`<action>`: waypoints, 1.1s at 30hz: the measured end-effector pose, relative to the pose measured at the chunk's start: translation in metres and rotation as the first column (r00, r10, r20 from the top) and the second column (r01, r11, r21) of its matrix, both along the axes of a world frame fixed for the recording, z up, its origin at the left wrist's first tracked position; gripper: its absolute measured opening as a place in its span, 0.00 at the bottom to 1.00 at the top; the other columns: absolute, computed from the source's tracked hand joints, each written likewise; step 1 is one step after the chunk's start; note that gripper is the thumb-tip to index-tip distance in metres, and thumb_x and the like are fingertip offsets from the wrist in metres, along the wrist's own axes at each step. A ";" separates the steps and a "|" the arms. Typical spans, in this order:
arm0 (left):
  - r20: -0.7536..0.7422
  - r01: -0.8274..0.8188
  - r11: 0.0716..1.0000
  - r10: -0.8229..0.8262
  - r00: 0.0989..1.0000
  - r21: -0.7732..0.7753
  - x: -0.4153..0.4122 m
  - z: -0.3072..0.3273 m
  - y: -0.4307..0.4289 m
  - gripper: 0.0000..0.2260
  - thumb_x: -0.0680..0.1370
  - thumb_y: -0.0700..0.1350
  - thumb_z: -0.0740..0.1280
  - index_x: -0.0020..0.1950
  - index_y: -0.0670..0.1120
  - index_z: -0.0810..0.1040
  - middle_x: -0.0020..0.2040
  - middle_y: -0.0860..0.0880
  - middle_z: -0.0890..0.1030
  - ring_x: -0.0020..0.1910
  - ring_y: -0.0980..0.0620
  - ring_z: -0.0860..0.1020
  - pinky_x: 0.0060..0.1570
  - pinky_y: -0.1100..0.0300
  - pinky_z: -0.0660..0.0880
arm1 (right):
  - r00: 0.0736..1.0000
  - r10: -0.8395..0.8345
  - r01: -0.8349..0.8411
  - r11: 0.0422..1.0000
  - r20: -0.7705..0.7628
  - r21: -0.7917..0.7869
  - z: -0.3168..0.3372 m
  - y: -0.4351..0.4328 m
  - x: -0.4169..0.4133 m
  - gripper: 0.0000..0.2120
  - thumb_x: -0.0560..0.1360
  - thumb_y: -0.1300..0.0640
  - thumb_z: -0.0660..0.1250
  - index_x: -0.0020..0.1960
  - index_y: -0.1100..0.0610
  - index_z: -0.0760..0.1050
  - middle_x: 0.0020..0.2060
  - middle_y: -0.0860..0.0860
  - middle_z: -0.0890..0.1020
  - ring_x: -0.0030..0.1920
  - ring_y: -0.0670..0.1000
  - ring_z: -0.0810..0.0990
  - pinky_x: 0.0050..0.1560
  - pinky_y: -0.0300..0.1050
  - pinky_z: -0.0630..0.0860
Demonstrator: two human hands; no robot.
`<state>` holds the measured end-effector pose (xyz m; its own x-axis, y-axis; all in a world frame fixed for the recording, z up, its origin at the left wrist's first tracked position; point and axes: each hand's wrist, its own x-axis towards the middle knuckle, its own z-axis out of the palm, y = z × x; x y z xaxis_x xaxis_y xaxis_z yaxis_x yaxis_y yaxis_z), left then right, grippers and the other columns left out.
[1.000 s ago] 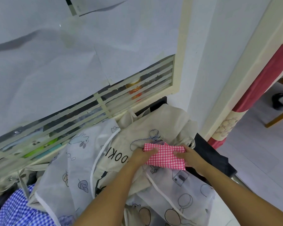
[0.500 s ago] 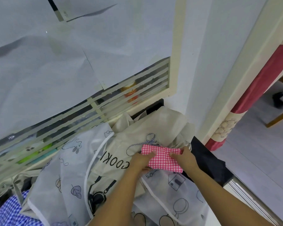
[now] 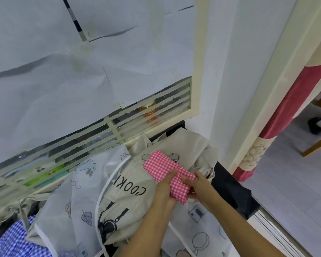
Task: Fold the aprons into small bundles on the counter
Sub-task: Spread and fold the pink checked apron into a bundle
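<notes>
A pink-and-white checked apron [image 3: 160, 165], folded into a small oblong bundle, lies tilted on top of a pile of aprons. My left hand [image 3: 166, 186] grips its near left side with the thumb on top. My right hand [image 3: 196, 184] pinches its near right end. Under it lies a beige apron [image 3: 130, 190] printed with "COOKI" and a black-and-white striped cord. A white translucent apron with line drawings [image 3: 76, 201] spreads to the left and below. A blue checked apron [image 3: 13, 242] shows at the bottom left.
A dark counter edge [image 3: 235, 197] shows right of the pile, with a metal rail beyond it. Behind the pile is a wall with a paper-covered window and slatted strips [image 3: 119, 125]. A doorway with a red curtain [image 3: 278, 115] opens at right.
The pink bundle has turned from lying crosswise to lying diagonally, with its far end pointing up and left. Both hands shifted to its near end. The camera moved closer.
</notes>
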<state>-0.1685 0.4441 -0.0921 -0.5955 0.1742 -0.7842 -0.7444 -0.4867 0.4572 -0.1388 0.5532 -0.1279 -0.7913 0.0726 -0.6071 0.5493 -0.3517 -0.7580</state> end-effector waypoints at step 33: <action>-0.619 0.096 0.893 -0.378 0.689 -0.439 0.035 0.105 -0.161 0.19 0.63 0.41 0.75 0.54 0.43 0.80 0.49 0.44 0.84 0.50 0.43 0.82 0.51 0.50 0.78 | 0.706 0.423 -0.247 0.899 -0.569 0.361 0.120 -0.114 0.012 0.13 0.74 0.50 0.66 0.57 0.47 0.70 0.50 0.46 0.81 0.50 0.45 0.81 0.53 0.45 0.79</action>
